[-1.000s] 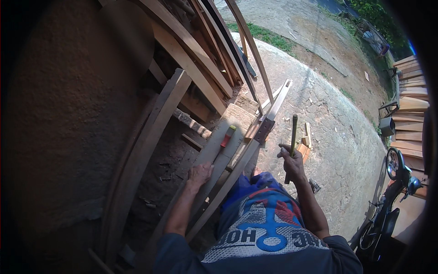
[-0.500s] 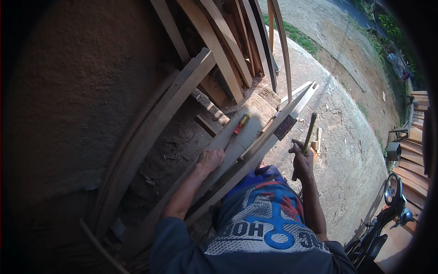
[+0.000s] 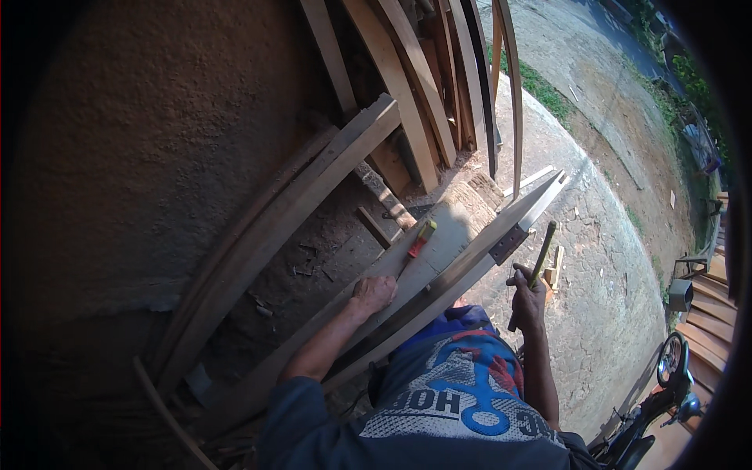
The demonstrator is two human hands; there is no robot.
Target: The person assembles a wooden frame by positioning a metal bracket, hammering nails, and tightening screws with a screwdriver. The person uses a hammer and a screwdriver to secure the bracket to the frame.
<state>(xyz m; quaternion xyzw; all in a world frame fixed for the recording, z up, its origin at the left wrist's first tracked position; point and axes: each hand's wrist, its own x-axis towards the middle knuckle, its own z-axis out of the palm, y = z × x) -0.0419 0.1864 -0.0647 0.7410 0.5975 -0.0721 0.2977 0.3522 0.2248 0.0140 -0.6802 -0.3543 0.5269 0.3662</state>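
My left hand [image 3: 374,293] is closed around the thin shaft of a hand tool with a red-and-yellow handle [image 3: 422,238], a screwdriver or chisel; its tip is hidden. Beneath it lies a wide pale plank [image 3: 450,223]. Along the plank's right side runs a long wooden beam [image 3: 462,276], close to my body. A dark reddish plate with small holes [image 3: 509,245] sits on the beam's side. My right hand [image 3: 529,304], raised to the right of the beam, grips a slim dark greenish-brown rod [image 3: 544,252], tilted upward and apart from the wood.
A thick timber [image 3: 329,164] slants along the rough wall [image 3: 172,141] at left. Several long boards [image 3: 407,86] lean at the back. Small wood offcuts [image 3: 554,270] lie on the concrete floor [image 3: 611,313]. A motorcycle [image 3: 658,403] stands at lower right.
The whole view has shifted, so the scene sits lower and farther right. Both hands keep their holds; the left hand and its tool have moved slightly left relative to the plank.
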